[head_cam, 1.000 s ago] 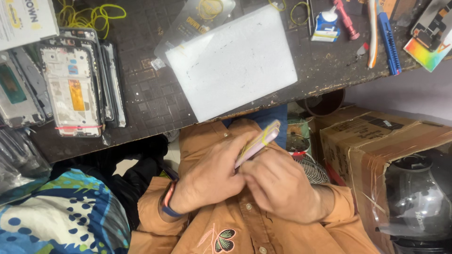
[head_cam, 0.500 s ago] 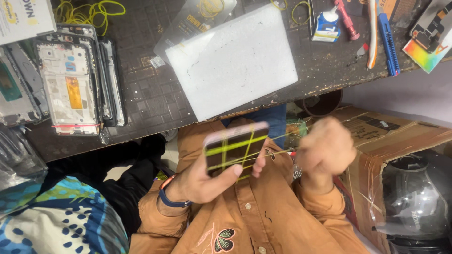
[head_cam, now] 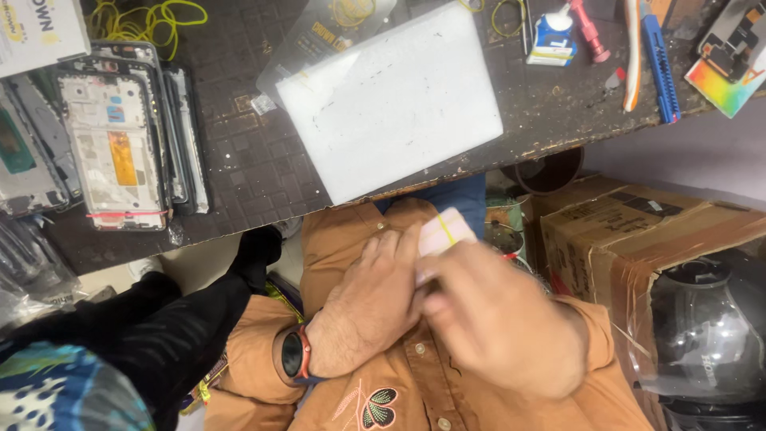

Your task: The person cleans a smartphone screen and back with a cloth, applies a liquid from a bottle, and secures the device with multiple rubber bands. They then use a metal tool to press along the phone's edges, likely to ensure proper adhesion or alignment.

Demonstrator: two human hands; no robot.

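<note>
Now I see both hands close over lap, below table (head_cam: 263,183) front edge. Left hand (head_cam: 363,307) grips phone (head_cam: 444,233) wrapped in yellow rubber band; right hand (head_cam: 499,319) curled on it, blurred. Banding looks partly done, I judge; spare bands (head_cam: 152,20) lie at far left corner.

A pale flat phone part (head_cam: 444,231) — yellow rubber band across it — sticks up between both hands.
</note>
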